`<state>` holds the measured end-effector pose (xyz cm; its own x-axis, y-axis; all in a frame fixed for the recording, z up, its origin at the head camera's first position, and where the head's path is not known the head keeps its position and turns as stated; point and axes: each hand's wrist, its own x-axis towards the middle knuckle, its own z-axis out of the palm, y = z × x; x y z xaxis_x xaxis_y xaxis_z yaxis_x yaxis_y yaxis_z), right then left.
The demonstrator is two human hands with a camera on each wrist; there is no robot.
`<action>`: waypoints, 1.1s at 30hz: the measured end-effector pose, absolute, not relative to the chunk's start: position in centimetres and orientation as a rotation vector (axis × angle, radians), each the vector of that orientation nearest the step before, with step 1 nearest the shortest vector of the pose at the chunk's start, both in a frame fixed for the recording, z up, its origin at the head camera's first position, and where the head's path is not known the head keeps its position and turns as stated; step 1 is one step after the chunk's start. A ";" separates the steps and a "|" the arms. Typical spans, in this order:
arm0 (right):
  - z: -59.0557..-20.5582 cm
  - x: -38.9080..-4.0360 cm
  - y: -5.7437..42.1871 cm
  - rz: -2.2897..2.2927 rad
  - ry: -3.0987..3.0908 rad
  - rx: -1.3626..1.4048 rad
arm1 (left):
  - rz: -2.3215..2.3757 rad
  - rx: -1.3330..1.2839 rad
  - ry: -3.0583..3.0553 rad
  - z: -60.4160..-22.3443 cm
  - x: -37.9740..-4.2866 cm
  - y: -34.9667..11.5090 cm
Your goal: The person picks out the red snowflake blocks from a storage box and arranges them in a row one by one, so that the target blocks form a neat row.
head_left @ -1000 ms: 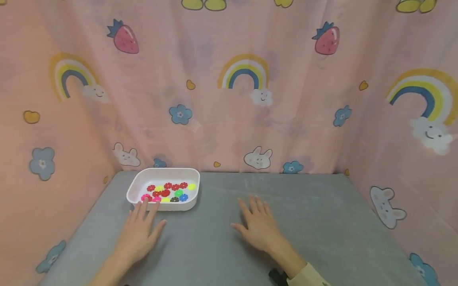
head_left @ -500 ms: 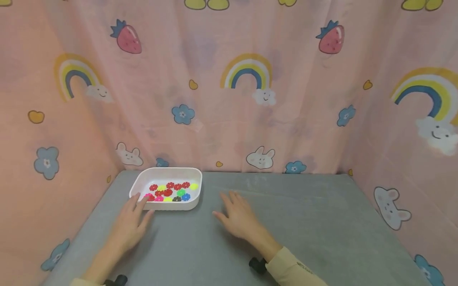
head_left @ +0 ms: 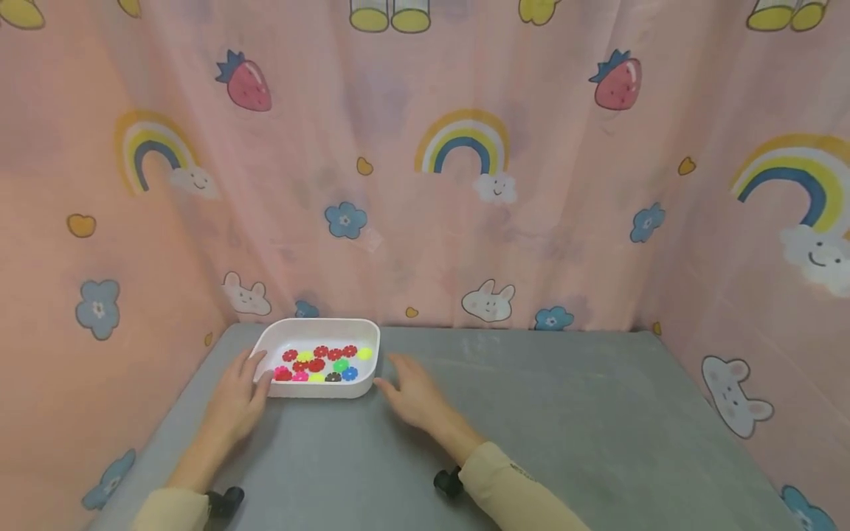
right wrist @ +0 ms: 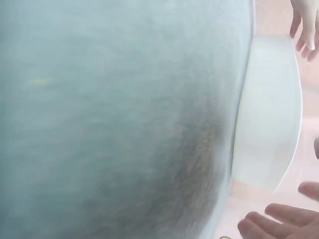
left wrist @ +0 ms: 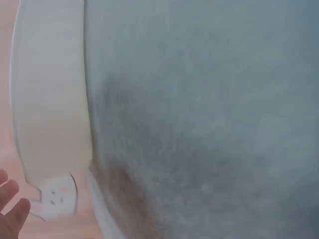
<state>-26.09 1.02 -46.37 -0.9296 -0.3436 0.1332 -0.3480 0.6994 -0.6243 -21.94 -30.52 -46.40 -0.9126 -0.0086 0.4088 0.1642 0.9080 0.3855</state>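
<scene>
A white plastic tray [head_left: 319, 389] stands at the back left of the table, holding several flower-shaped discs [head_left: 316, 365] in red, yellow, pink, green, blue and black. At its left end is my left hand [head_left: 229, 405], thumb and fingers spread and overlapping the rim in the head view; whether they touch it I cannot tell. My right hand [head_left: 418, 394] hovers just off the right end, its fingers apart with nothing between them. In the right wrist view, fingers [right wrist: 279, 221] appear below the tray's white side wall [right wrist: 266, 114]. The left wrist view shows only some fingertips [left wrist: 15, 214] beside the tray.
Grey cloth-like covering lies over the table [head_left: 531, 413]. A pink patterned curtain [head_left: 412, 251] closes off the back and both sides, right behind the tray. A black wrist device [head_left: 226, 503] sits at the left cuff, another black device [head_left: 448, 483] at the right cuff.
My right hand has moved left across the table to the tray's right end. My left hand has shifted from the tray's front left to its left end. The tray stays in place.
</scene>
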 end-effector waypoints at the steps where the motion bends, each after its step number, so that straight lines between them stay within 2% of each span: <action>1: -46.4 -26.2 0.8 1.099 -2.882 0.586 | -0.594 -0.096 -2.669 -46.5 -22.2 -30.8; 13: -47.0 -27.7 -1.2 1.348 -2.811 0.565 | -0.716 0.037 -2.752 -47.0 -24.3 -32.3; 24: -47.8 -28.2 -2.4 1.577 -2.757 0.448 | -1.167 0.255 -2.815 -47.7 -25.5 -32.5; 33: -48.1 -27.7 -1.9 1.681 -2.696 0.442 | -1.224 0.250 -2.790 -47.6 -25.2 -32.3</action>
<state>-27.70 -1.86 -48.07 -0.9599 -0.2659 0.0891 -0.1971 0.4134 -0.8890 -25.23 -32.27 -47.64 -0.9830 -0.1830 0.0120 -0.1151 0.6665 0.7366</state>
